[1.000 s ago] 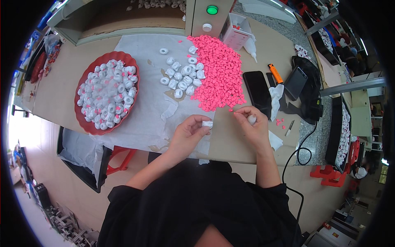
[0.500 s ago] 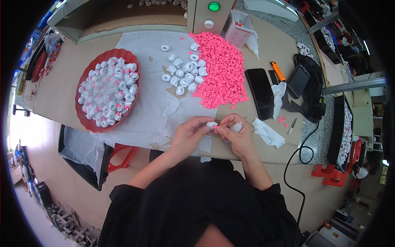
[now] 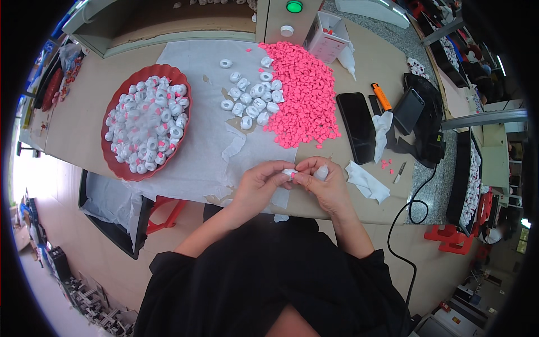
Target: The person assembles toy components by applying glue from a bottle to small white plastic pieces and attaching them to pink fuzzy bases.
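Close to the table's front edge, my left hand [image 3: 259,182] pinches a small white rounded piece [image 3: 289,172] between thumb and fingertips. A small pink piece [image 3: 292,176] sits against its side, with the thumb and finger of my right hand [image 3: 325,185] touching there. Tucked in my right hand is a small whitish bottle [image 3: 321,172] with a thin tip, partly hidden by the fingers. Beyond my hands lie a group of white ring-shaped pieces [image 3: 258,91] and a large heap of small pink pieces [image 3: 303,95].
On the left stands a red scalloped bowl [image 3: 106,147] full of white pieces with pink bits. To the right are a black phone [image 3: 356,128], an orange lighter [image 3: 380,96], crumpled tissue [image 3: 368,181] and a small blade [image 3: 400,172]. A white box [image 3: 327,38] stands behind the pink heap.
My right fingertips have shifted slightly on the white piece and the pink piece shows less. Both hands stay in nearly the same place, with their holds kept.
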The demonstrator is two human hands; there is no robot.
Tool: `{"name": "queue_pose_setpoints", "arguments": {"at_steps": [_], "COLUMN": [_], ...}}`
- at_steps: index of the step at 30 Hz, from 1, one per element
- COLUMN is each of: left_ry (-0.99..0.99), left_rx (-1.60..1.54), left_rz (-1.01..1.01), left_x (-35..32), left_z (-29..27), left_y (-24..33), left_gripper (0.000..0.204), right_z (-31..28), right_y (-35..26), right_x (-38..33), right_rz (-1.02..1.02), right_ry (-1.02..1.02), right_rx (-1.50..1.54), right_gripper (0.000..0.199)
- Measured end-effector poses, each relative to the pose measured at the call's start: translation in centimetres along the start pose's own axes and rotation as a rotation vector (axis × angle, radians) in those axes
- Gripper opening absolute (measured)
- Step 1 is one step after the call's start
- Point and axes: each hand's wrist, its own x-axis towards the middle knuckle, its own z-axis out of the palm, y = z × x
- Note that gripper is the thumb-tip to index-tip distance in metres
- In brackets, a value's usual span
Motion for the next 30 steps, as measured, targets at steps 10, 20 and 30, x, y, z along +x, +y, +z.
{"name": "queue_pose_setpoints", "arguments": {"at_steps": [10,20,30], "left_ry": [0.038,0.104,0.112], "left_rx": [-0.061,-0.223,-0.254], "left_rz": [0.047,-0.039,-0.052], "left_x": [-0.1,0.0,0.1], "left_z": [-0.1,0.1,0.3], "left_y": [-0.7,-0.5,-0.3], "left_gripper": [0.02,0.022,0.02], "right_z": [1.3,1.0,1.5], "right_y": [-0.1,1.2,2.0], "right_x": [0.2,0.2,0.1], "right_rz": [-0.089,-0.235,-0.375], "right_ry": [0.093,0.11,0.107], "right_rx": [-0.166,-0.262,-0.278], "right_gripper": [0.015,0.011,0.009]}}
